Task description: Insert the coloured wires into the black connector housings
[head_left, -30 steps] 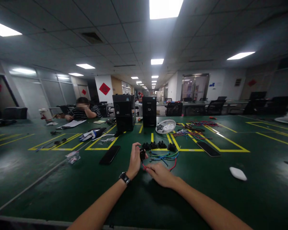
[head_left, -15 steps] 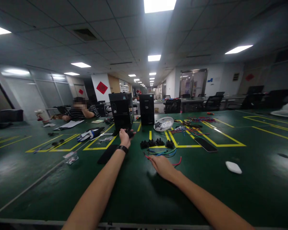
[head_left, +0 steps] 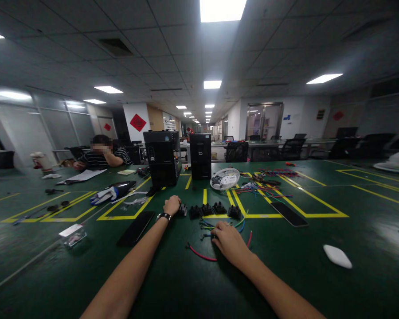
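My left hand [head_left: 172, 205], wearing a dark wristband, is closed on a small black terminal block [head_left: 182, 210] at the left end of a row. Several similar black blocks [head_left: 206, 209] stand to its right. Nearer to me, my right hand [head_left: 228, 239] rests low over loose wires with its fingers bent. A short blue wire [head_left: 206, 236] with a dark end runs to its fingertips, which seem to pinch it; the contact is partly hidden. A red wire [head_left: 201, 255] lies on the table and passes beneath this hand. Green and blue wires [head_left: 236, 223] lie just beyond.
Two black computer towers [head_left: 162, 157] stand beyond the blocks, beside a white basket [head_left: 234, 182]. Phones lie left [head_left: 136, 228] and right [head_left: 288, 214]; a white case [head_left: 337, 256] is at right. A clear box [head_left: 72, 235] and gloves [head_left: 108, 195] lie left. A person [head_left: 103, 155] sits far left.
My left hand has brought the black block down to the left end of the row. My right hand has let go of the red wire and moved onto the blue wires. The view has shifted slightly.
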Demonstrator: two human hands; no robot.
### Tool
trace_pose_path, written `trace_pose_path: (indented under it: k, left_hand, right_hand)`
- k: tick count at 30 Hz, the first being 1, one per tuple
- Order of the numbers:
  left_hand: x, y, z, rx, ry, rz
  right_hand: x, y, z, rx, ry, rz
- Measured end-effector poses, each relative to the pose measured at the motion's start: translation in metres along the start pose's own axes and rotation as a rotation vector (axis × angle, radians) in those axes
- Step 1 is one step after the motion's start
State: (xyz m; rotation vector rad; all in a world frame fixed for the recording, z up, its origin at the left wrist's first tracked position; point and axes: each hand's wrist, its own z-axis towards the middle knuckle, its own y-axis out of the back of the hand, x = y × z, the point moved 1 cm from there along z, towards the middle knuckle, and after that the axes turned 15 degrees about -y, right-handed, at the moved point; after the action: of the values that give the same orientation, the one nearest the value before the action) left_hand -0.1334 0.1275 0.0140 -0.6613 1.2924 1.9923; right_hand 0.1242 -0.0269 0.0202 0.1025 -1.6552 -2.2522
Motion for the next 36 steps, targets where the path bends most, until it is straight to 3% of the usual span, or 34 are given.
trace_pose_path:
  k: [4,9,13,15,18,21,24,29,36]
  left_hand:
    - [-0.015,0.000,-0.008,0.087,-0.230,0.123]
    - [-0.038,-0.012,-0.028,0.454,-0.636,0.305]
    - [-0.051,-0.006,-0.042,0.405,-0.663,0.316]
    - [-0.057,0.002,-0.054,0.319,-0.634,0.168]
    - [-0.066,0.012,-0.082,0.155,-0.438,-0.250]
    - [-0.076,0.014,-0.114,0.041,-0.254,-0.639]
    - [-0.087,0.010,-0.138,-0.006,-0.176,-0.953]
    - [-0.096,0.002,-0.151,0.049,-0.040,-1.110]
    - [-0.092,0.001,-0.149,0.098,-0.024,-1.205]
  right_hand:
    - [0.004,-0.007,0.004,0.027,-0.002,-0.054]
    - [0.009,-0.006,0.003,0.033,0.036,-0.092]
    - [0.006,0.002,0.002,-0.043,0.030,-0.051]
    - [0.006,0.008,0.001,-0.085,-0.004,0.016]
    - [0.011,0.015,-0.002,-0.136,-0.041,0.172]
    - [0.023,0.021,-0.008,-0.186,0.012,0.367]
    - [0.035,0.024,-0.014,-0.204,0.099,0.517]
    - [0.041,0.018,-0.015,-0.213,0.158,0.550]
    - [0.036,0.011,-0.010,-0.198,0.168,0.519]
